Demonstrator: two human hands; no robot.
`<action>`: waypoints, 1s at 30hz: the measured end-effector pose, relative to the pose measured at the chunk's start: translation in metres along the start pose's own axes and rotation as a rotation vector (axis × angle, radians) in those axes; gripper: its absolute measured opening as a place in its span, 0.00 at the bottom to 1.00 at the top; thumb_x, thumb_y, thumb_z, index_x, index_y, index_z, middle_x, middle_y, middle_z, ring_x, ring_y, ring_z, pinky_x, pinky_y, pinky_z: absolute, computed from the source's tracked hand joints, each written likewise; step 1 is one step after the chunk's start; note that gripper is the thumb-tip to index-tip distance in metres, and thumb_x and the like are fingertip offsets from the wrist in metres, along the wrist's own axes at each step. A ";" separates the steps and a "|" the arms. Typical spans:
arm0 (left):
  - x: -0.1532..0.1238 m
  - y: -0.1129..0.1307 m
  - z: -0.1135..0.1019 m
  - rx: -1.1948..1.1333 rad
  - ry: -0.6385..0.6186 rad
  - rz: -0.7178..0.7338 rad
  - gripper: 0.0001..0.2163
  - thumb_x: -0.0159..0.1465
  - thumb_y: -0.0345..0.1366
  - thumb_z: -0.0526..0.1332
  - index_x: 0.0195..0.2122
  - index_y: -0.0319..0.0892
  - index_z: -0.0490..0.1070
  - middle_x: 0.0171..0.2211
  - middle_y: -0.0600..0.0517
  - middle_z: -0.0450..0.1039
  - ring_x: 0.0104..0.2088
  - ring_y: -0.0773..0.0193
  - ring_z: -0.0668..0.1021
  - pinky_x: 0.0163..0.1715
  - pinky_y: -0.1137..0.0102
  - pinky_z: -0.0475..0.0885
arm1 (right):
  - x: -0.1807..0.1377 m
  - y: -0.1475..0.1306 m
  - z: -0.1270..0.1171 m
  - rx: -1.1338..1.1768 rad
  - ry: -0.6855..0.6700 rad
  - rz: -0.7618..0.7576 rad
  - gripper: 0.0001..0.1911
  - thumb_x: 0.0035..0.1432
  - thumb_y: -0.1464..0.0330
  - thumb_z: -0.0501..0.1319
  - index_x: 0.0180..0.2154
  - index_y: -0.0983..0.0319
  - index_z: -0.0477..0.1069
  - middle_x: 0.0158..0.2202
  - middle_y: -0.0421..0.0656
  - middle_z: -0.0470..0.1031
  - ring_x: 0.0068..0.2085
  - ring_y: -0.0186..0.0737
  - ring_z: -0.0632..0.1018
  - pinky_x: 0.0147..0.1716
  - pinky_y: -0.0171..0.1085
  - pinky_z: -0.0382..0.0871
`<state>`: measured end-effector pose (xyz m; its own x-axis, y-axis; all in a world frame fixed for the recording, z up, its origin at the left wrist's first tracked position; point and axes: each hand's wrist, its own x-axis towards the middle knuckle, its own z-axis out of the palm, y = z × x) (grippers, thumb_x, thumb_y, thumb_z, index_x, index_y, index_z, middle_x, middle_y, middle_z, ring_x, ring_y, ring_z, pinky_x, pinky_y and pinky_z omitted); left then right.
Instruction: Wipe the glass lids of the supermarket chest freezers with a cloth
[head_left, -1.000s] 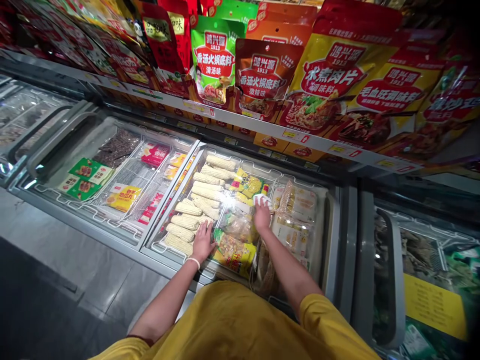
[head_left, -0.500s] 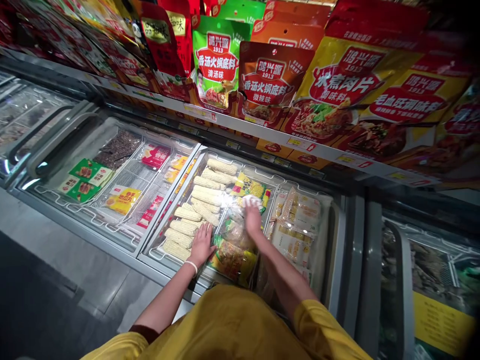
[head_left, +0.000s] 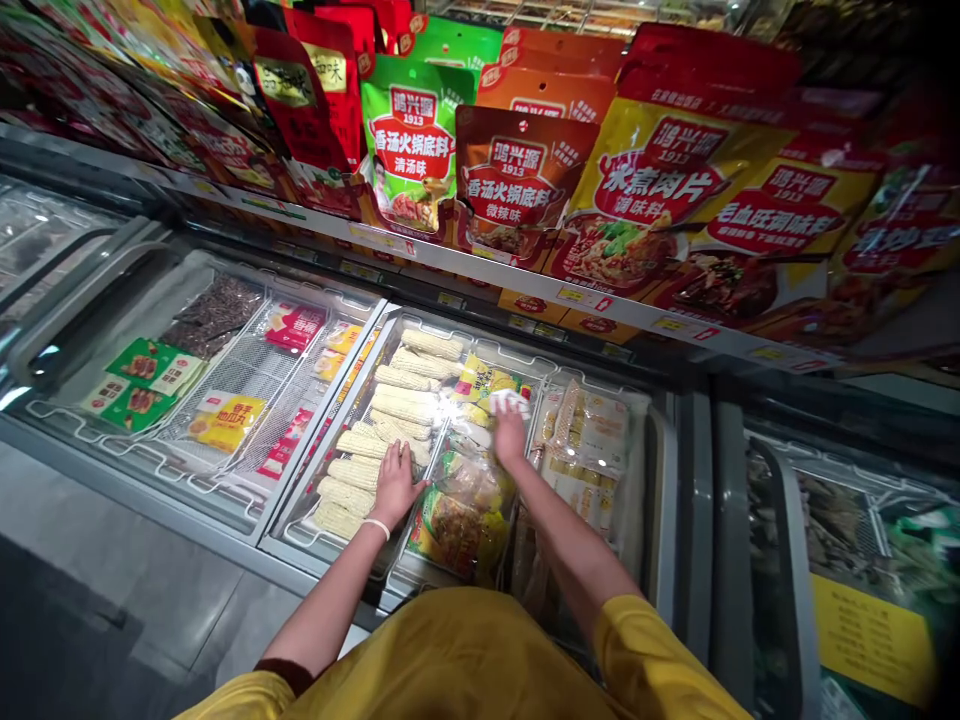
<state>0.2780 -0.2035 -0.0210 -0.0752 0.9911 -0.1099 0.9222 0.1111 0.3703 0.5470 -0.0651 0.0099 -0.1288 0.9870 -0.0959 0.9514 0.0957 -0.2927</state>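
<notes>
My left hand (head_left: 395, 487) lies flat on the sliding glass lid (head_left: 442, 335) of a chest freezer, fingers spread and holding nothing. A pale band circles that wrist. Farther to the right, my right hand (head_left: 511, 438) presses a crumpled white cloth (head_left: 508, 403) against the same glass; its exact material is hard to tell. Under the glass, cobs of corn (head_left: 405, 402) lie in rows by my left hand. A yellow bag (head_left: 484, 377) shows beneath the cloth, and a green and yellow food bag (head_left: 454, 535) lies nearer to me.
Seasoning pouches (head_left: 525, 180) stand on a shelf above the freezer's back edge. To the left, another lid covers green packs (head_left: 142, 380) and a yellow pack (head_left: 225, 418). Packaged food (head_left: 592, 430) lies at the right, beside a grey lid frame (head_left: 679, 500). Grey floor tiles (head_left: 172, 610) show lower left.
The cloth in my right hand has shifted slightly over the glass. My left hand stays on the lid. The view has tilted up and turned a little to the right.
</notes>
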 end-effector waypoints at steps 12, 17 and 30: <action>0.038 0.057 0.004 0.037 -0.029 0.185 0.42 0.59 0.45 0.68 0.70 0.38 0.51 0.72 0.32 0.49 0.72 0.37 0.53 0.67 0.46 0.56 | -0.001 0.062 -0.028 -0.018 -0.056 -0.092 0.44 0.57 0.87 0.50 0.71 0.54 0.55 0.73 0.40 0.53 0.73 0.45 0.54 0.70 0.48 0.53; 0.056 0.109 0.011 0.084 -0.112 0.310 0.41 0.59 0.44 0.69 0.71 0.39 0.53 0.73 0.34 0.48 0.73 0.38 0.52 0.68 0.47 0.55 | -0.044 0.180 -0.054 -0.025 0.094 0.257 0.42 0.57 0.83 0.51 0.71 0.59 0.56 0.73 0.44 0.53 0.73 0.46 0.54 0.70 0.44 0.51; 0.074 0.231 0.042 0.127 -0.216 0.616 0.43 0.60 0.43 0.70 0.72 0.44 0.50 0.74 0.36 0.46 0.73 0.41 0.50 0.68 0.46 0.54 | 0.007 0.177 -0.054 0.037 0.084 0.069 0.41 0.59 0.84 0.49 0.71 0.54 0.57 0.74 0.39 0.52 0.73 0.46 0.52 0.70 0.47 0.49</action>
<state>0.5009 -0.1074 0.0179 0.5458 0.8319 -0.1005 0.8107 -0.4939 0.3145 0.7299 -0.0346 0.0087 -0.0379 0.9986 -0.0376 0.9460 0.0237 -0.3232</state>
